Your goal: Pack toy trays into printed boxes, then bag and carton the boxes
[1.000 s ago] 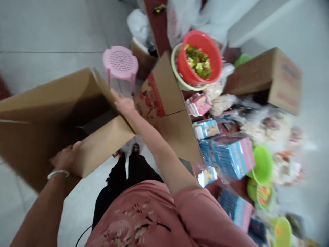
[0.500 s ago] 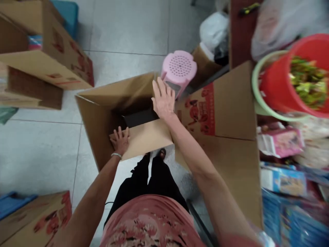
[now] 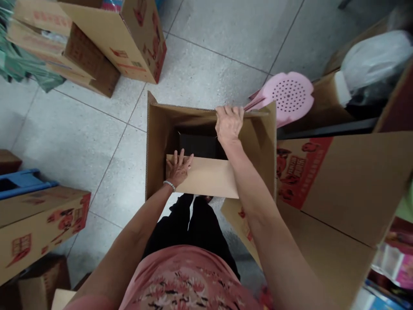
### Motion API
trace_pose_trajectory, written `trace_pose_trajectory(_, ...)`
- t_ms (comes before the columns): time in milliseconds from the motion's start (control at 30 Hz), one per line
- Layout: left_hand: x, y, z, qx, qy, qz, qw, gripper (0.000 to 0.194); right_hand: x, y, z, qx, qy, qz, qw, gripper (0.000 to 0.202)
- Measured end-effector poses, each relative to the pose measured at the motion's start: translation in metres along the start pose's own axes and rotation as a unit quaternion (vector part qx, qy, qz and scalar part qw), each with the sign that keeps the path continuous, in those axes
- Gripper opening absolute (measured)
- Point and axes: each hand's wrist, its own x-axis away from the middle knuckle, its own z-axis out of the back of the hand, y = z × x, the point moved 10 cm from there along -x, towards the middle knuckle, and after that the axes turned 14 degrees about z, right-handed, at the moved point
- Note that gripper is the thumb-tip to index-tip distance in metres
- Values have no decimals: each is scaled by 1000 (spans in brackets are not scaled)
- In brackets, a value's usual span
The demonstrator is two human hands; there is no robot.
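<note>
An open cardboard box [image 3: 156, 142] stands in front of my legs, its dark inside facing up. My left hand [image 3: 179, 169] lies with spread fingers on the near flap [image 3: 211, 175], which is folded inward at a slant. At the far side, my right hand [image 3: 229, 124] has its fingers curled over the box's top edge. A dark panel shows at the bottom of the box. My right forearm crosses over the right part of the flap and hides some of it.
Right of the box stands a large printed carton [image 3: 348, 168]. A pink stool [image 3: 292, 97] touches the view of the far right corner. Other cartons [image 3: 142, 51] stand at the upper left, another carton [image 3: 41, 232] with a blue stool [image 3: 26, 183] at lower left.
My right hand has gone from raised with outstretched fingers to curled over the far edge. The box now sits squarer before me, its far flap no longer standing up. The view has turned.
</note>
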Motion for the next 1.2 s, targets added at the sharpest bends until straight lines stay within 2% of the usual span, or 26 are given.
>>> trace_pose_trajectory(100,0,-2,2,18,-8,1,1000,64,42,-14,-23,-11,-46,-6,999,39)
trace_pose_trajectory(200,-5,-10,3,51,7,12,999,63,102,-34,-71,-75,-125,-8,989,38)
trace_pose_trajectory(267,-10,-16,1,67,24,25,997,65,137,-44,-102,-105,-162,-23,981,46)
trace_pose_trajectory(333,-16,-20,0,73,40,38,996,67,160,-51,-127,-112,-189,-33,975,57)
trace_pose_trajectory(433,-12,-19,8,87,63,40,993,59,173,-56,-149,-90,-223,-36,970,67)
trace_pose_trajectory(500,4,-21,27,98,76,29,992,53,175,-55,-158,-73,-244,-39,966,70)
trace_pose_trajectory(600,46,-41,84,125,150,-12,981,50,178,-53,-166,-66,-264,-45,961,73)
trace_pose_trajectory(667,84,-70,143,167,311,-55,934,53,179,-53,-169,-66,-272,-51,959,74)
trace_pose_trajectory(700,96,-88,162,174,360,-52,915,66,179,-53,-171,-67,-277,-54,957,73)
trace_pose_trajectory(733,100,-100,170,178,363,-56,913,80,179,-53,-173,-67,-281,-57,956,73)
trace_pose_trajectory(800,91,-110,163,191,293,-90,932,96,176,-53,-176,-68,-291,-64,952,72)
trace_pose_trajectory(867,82,-102,143,224,212,-134,942,94,175,-54,-177,-66,-302,-70,948,71)
trace_pose_trajectory(1000,82,-69,117,336,155,-175,912,88,178,-50,-173,-62,-315,-89,943,71)
trace_pose_trajectory(1100,70,-42,96,388,99,-158,902,95,181,-47,-169,-66,-301,-102,946,70)
trace_pose_trajectory(1133,61,-33,85,383,76,-143,909,93,180,-48,-168,-70,-292,-97,949,69)
trace_pose_trajectory(1200,38,-15,57,313,26,-107,943,81,176,-49,-168,-78,-276,-88,954,67)
